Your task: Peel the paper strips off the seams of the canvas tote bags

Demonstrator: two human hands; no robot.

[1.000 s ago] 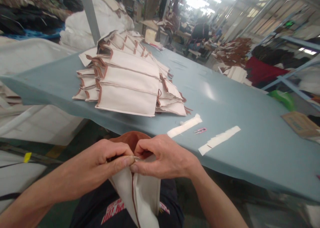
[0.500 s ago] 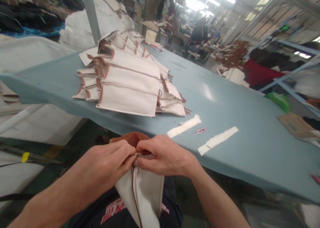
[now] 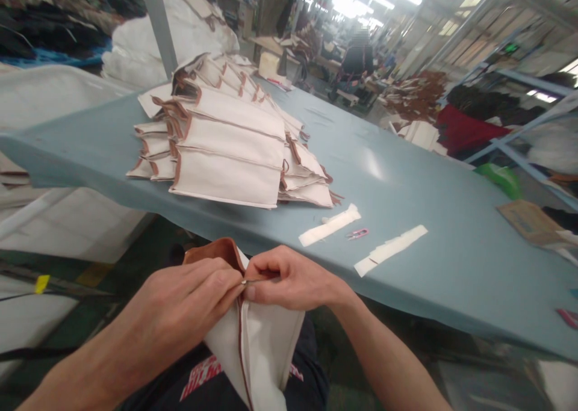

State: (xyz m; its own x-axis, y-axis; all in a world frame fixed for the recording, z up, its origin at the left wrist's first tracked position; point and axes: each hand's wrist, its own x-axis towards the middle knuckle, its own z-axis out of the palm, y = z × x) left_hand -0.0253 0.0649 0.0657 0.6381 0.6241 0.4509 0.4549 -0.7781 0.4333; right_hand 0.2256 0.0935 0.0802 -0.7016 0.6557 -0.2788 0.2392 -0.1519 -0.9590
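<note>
My left hand (image 3: 189,305) and right hand (image 3: 295,278) pinch the bag (image 3: 266,351) at its brown seam (image 3: 239,333), fingertips closed on it; I judge a taut seam and close grips serve best.

A long blue-grey table (image 3: 406,176) runs from the left edge of the frame to the lower right, and at its upper-left end a fanned, overlapping pile of cream fabric pieces with brown trim (image 3: 226,140) lies flat on it. Near the front edge at centre lie two white strips (image 3: 329,225) (image 3: 391,250), well apart, with what looks like a small pink thread snipper (image 3: 357,233) between them. At the far right a flat brown cardboard piece (image 3: 526,221) rests on the surface, and a blurred pink object (image 3: 566,316) lies at the lower right.
</note>
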